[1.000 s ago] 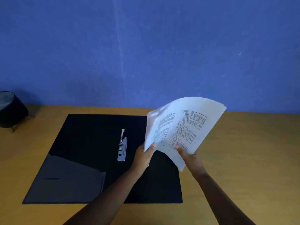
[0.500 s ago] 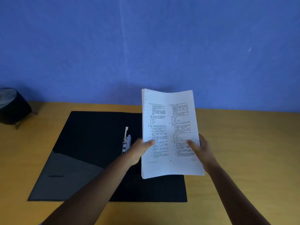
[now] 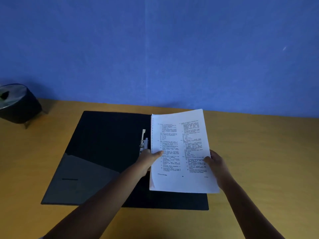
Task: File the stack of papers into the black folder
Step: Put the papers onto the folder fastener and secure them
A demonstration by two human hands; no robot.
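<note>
Holding stack of papers [image 3: 181,152] by both side edges, left hand [image 3: 148,158] and right hand [image 3: 216,163] clamped | stack, upright a moment ago, now lowered flatter over black folder [image 3: 110,144] | clip [image 3: 143,142] just beyond left hand | judged: seating on clip next.

Both hands forward, left [image 3: 148,158] and right [image 3: 217,165], thumbs on top, fingers curled closed underneath.

Black round container [image 3: 16,104] far left on wooden table [image 3: 259,152]; blue wall [image 3: 155,49].
</note>
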